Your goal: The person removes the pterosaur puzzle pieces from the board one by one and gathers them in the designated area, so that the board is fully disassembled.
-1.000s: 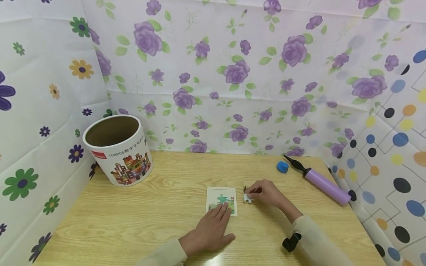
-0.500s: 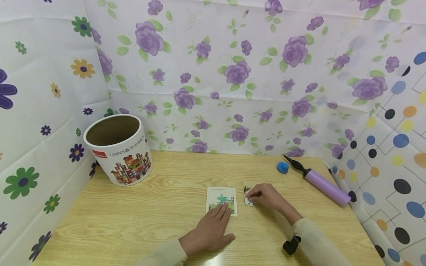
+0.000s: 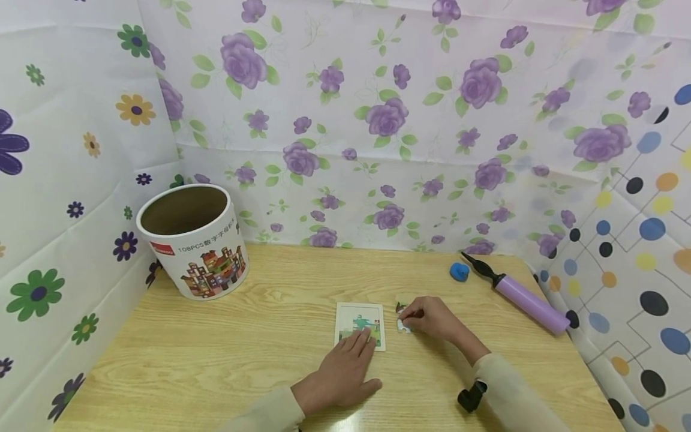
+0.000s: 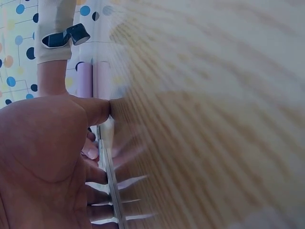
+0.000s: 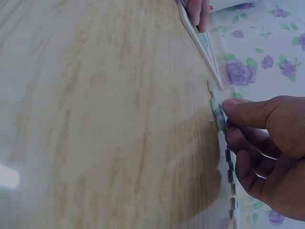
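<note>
A small white-framed puzzle board [image 3: 348, 311] with a few green pieces set in it lies on the table. My left hand [image 3: 344, 373] rests on its near part, fingers straight, covering some of the picture. To the right of the board, my right hand [image 3: 433, 318] pinches a pale jigsaw piece [image 3: 402, 327] between thumb and fingers, low over the tabletop. Another jigsaw piece, dark and green [image 3: 399, 306], lies just beyond it. In the right wrist view, several more piece edges [image 5: 230, 174] line up along the table beneath the curled fingers.
A white printed bucket [image 3: 200, 258] stands at the back left of the wooden table [image 3: 281, 282]. A small blue object [image 3: 459, 272] and a purple hand pump [image 3: 531, 303] lie at the back right. Patterned cloth walls [image 3: 345, 120] enclose the table.
Over the last second my right hand has shifted slightly toward me with the pale jigsaw piece, uncovering more of the darker piece. My left hand has stayed on the board.
</note>
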`<state>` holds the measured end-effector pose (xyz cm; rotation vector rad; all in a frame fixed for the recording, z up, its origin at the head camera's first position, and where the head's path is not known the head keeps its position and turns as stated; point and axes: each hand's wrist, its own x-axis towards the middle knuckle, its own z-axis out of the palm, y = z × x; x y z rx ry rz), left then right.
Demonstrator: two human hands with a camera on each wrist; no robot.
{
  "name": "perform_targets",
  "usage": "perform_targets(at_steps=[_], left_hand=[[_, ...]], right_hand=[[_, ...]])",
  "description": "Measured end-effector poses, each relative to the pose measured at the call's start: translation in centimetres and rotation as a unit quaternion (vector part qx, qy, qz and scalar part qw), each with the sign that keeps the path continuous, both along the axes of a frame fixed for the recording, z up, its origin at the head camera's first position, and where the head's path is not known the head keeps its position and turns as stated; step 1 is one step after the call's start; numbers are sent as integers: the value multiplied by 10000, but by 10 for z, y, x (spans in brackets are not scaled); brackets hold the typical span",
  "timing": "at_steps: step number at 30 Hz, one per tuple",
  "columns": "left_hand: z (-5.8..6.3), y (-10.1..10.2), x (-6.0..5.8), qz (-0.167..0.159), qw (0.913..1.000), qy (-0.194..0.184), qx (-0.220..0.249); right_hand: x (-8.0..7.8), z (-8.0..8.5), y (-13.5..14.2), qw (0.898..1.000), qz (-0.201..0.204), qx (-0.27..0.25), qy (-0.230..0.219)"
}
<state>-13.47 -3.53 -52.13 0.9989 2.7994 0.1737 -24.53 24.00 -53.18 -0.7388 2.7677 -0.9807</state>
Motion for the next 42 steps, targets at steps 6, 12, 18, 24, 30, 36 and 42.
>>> perform_targets(at_steps=[6, 12, 18, 24, 30, 36, 42], left_hand=[[0, 1, 0, -10, 10000, -28, 70], [5, 3, 2, 77, 10000, 13, 4], [4, 4, 3, 132, 9997, 159, -146], [1, 5, 6, 195, 9995, 213, -124], [2, 5, 7, 159, 9993, 302, -163], [1, 4, 7, 145, 9996, 250, -41], [-1, 4, 5, 154, 9998, 145, 17]], right_hand=[[-2, 9, -5, 9999, -127, -60, 8], [-4, 20, -18, 9999, -78, -76, 95], [-5, 28, -34, 9996, 126, -230, -83], [-10, 22, -48, 9989, 380, -238, -111], [-17, 13, -66, 9975, 624, -233, -239], [-25, 4, -82, 9980, 617, 68, -124], [-26, -2, -89, 9970, 753, 165, -3]])
